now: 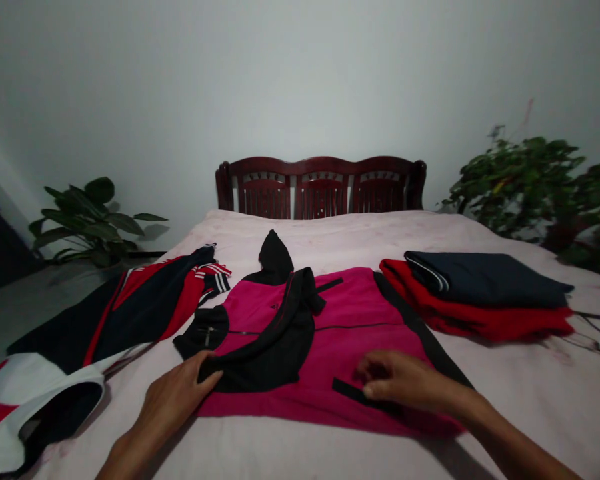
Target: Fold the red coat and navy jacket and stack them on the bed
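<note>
A magenta and black zip jacket (350, 307) lies front up on the bed, its collar to the left and its hem to the right. One black sleeve (275, 353) is folded across the chest; the other sleeve sticks out on the far side, partly folded. My left hand (185, 387) grips the jacket at the near shoulder, thumb on the black cloth. Over the lower near side, beside the black pocket trim, is my right hand (400, 380), fingers loosely curled, thumb apart and slightly blurred. I see nothing held in it.
To the left lies a navy, red and white jacket (150, 307), spread out. A folded navy garment (490, 279) rests on a folded red one (495, 323) at right. The wooden headboard (323, 190) stands behind, with potted plants (87, 220) at both sides.
</note>
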Action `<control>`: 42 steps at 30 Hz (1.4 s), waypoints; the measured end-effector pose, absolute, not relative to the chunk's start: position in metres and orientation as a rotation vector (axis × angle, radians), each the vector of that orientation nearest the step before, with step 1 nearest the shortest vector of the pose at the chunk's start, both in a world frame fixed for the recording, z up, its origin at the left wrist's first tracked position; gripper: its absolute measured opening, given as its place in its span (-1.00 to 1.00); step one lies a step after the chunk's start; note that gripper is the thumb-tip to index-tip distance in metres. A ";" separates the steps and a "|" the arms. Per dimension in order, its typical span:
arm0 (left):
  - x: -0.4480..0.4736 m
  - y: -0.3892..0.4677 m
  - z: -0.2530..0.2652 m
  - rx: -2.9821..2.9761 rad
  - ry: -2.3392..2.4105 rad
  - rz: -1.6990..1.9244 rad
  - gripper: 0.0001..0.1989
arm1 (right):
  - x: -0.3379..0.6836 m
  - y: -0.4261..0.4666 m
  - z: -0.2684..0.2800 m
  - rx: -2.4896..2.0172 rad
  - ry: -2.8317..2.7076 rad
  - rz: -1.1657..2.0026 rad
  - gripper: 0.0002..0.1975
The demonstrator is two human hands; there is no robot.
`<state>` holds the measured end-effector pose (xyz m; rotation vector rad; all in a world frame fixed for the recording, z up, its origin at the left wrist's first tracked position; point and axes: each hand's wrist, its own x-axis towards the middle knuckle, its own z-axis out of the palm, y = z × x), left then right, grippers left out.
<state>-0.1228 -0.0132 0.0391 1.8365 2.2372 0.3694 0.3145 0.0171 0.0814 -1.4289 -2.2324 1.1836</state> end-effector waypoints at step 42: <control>-0.158 0.019 0.025 1.695 2.078 0.549 -0.39 | 0.253 0.144 0.047 -1.720 -2.079 0.310 -0.23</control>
